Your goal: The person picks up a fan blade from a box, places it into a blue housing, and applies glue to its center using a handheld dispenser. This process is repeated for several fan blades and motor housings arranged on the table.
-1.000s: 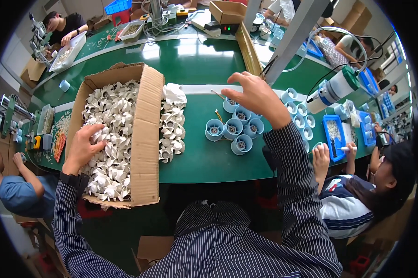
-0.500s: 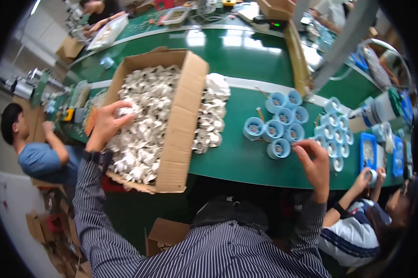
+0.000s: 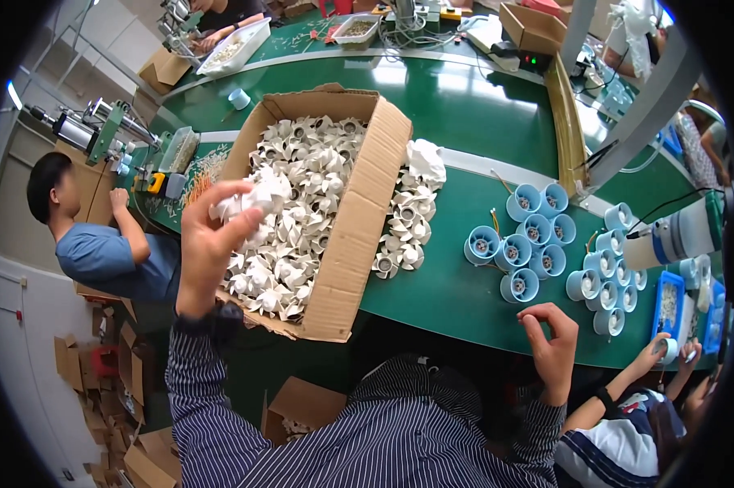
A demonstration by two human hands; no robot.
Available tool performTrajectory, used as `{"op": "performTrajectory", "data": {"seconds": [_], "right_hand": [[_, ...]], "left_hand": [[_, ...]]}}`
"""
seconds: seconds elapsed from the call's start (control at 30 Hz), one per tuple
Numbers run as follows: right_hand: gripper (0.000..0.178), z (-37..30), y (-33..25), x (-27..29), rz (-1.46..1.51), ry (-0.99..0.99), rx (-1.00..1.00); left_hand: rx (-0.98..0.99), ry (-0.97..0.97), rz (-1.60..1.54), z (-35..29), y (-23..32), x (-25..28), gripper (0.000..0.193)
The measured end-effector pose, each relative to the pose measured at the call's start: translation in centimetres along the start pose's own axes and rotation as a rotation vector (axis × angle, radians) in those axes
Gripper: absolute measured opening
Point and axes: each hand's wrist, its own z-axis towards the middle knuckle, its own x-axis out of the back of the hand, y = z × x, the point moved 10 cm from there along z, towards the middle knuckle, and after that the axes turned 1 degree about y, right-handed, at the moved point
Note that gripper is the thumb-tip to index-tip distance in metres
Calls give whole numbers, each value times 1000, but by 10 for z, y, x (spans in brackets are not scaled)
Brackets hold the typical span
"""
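Observation:
My left hand is raised over the open cardboard box and grips a white plastic fan piece. The box is full of several more white fan pieces. More of them lie in rows on the green table beside the box's right wall. My right hand hovers at the table's near edge with fingers curled, holding nothing that I can see. Just beyond it stand several blue round cups with small parts inside.
A second cluster of blue cups sits further right, by a blue tray. A person in a blue shirt works at my left, another person's hand at my right. Cardboard boxes lie under the table.
My left hand has lifted out of the box with a white fan piece. My right hand has drawn back from the blue cups to the table's near edge.

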Motion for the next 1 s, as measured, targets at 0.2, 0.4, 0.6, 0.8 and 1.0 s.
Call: {"op": "performTrajectory", "data": {"seconds": [0.2,0.4,0.6,0.8,1.0], "right_hand": [[8,4,-66,-43,218,-119,226],[16,-2,-60,-92,642,-144,-41],[13,-18,-28,-84,637,-103,-184],[16,-31,10,-90,715,-276,-466],[22,-32,28,-80,1384,-152,-482]], "left_hand": [[-119,-192,-270,-83,53,-100,31],[301,-319,-830,-114,-6,-220,33],[453,-320,-1075,-120,-32,-270,36],[415,-386,-1060,-128,-36,-294,46],[457,-311,-1290,-116,-42,-302,41]]}}
